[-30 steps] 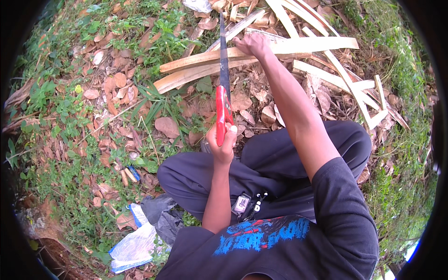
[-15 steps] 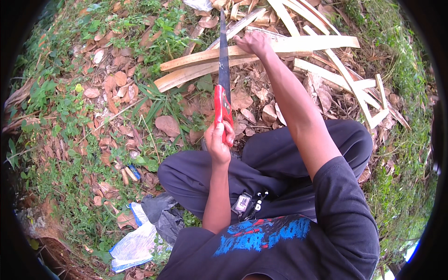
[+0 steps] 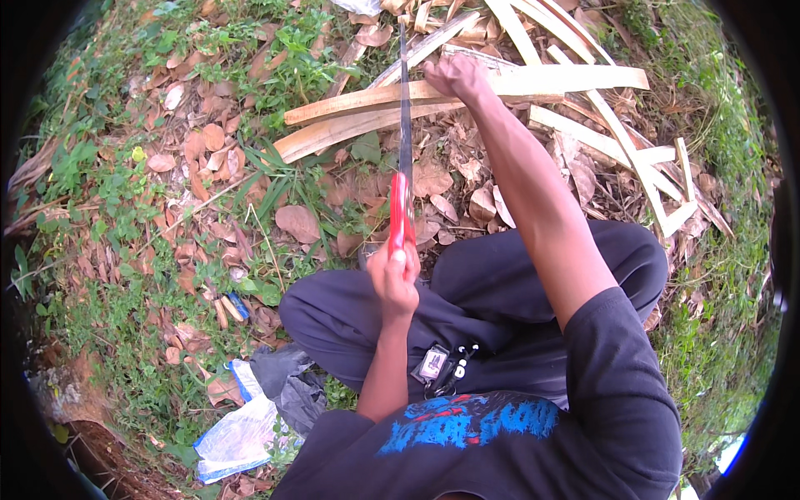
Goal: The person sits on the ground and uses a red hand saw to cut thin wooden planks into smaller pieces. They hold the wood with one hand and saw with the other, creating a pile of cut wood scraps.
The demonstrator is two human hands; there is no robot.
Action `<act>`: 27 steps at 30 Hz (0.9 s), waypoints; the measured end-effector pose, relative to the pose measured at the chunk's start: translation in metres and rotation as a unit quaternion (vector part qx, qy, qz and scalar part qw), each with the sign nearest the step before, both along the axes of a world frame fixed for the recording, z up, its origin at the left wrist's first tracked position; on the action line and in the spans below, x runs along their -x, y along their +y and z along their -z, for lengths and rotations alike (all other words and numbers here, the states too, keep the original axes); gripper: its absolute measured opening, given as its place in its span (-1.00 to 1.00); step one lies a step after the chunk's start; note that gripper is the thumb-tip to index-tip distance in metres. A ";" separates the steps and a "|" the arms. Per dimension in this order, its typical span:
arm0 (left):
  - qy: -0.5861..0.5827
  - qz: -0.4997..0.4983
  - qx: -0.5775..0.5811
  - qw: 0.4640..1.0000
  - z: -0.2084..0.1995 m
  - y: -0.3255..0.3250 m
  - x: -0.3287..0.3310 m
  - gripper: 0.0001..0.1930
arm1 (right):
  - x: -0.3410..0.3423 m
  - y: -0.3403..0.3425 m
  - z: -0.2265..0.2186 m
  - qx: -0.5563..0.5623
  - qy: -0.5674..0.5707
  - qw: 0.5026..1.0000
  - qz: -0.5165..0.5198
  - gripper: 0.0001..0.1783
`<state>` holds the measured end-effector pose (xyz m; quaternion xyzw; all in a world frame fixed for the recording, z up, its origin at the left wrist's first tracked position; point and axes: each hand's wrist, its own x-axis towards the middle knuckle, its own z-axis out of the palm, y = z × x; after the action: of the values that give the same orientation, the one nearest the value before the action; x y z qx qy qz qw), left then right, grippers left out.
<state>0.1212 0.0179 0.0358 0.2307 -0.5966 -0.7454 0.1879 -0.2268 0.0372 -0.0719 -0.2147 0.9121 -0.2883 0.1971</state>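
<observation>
My left hand (image 3: 395, 280) is wrapped round the red handle of a handsaw (image 3: 400, 215). Its long dark blade points away from me, seen nearly edge-on, and crosses a pale wooden strip (image 3: 575, 78). Whether the teeth touch the wood I cannot tell. My right hand (image 3: 457, 77) grips that strip just right of the blade, with the fingers curled down over it. Close below it, a second strip (image 3: 321, 137) runs under the blade as well.
More pale strips (image 3: 621, 137) lie crossed over dry leaves at the far right. A crumpled plastic bag (image 3: 242, 437) rests on the grass at the near left, by small blue and tan pieces (image 3: 233, 308). My folded legs (image 3: 533, 267) are close below the wood.
The saw has been drawn back towards me in my left hand, and its handle now shows more edge-on. My right hand has shifted slightly right with the strip.
</observation>
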 end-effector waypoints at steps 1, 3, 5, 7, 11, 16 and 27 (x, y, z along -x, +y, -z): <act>0.003 0.001 0.004 1.000 0.006 -0.009 0.023 -0.68 | 0.005 0.005 0.015 0.071 -0.020 0.996 0.040 -0.43; 0.007 -0.003 0.023 1.000 0.018 -0.029 0.050 -0.69 | -0.002 -0.013 -0.009 -0.113 0.042 0.990 -0.080 -0.50; 0.003 0.021 0.028 0.999 0.020 -0.029 0.055 -0.69 | 0.000 -0.008 -0.003 -0.100 0.086 0.987 -0.093 -0.52; -0.003 -0.011 0.056 0.998 0.018 -0.004 0.021 -0.69 | -0.004 -0.010 -0.012 -0.126 0.032 0.989 -0.072 -0.53; 0.038 -0.022 0.080 0.996 0.025 0.007 0.005 -0.66 | 0.002 -0.007 -0.019 -0.171 0.073 0.974 -0.129 -0.55; 0.024 0.010 0.154 0.988 0.036 -0.035 0.121 -0.73 | 0.004 -0.015 -0.003 -0.183 0.121 0.963 -0.159 -0.53; 0.061 -0.020 0.085 0.994 0.055 -0.045 0.113 -0.67 | -0.015 -0.016 -0.025 -0.173 0.137 0.970 -0.099 -0.59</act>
<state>0.0086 -0.0272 -0.0187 0.1797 -0.6401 -0.7011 0.2577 -0.2114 0.0208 -0.0468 -0.3044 0.9406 -0.0725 0.1321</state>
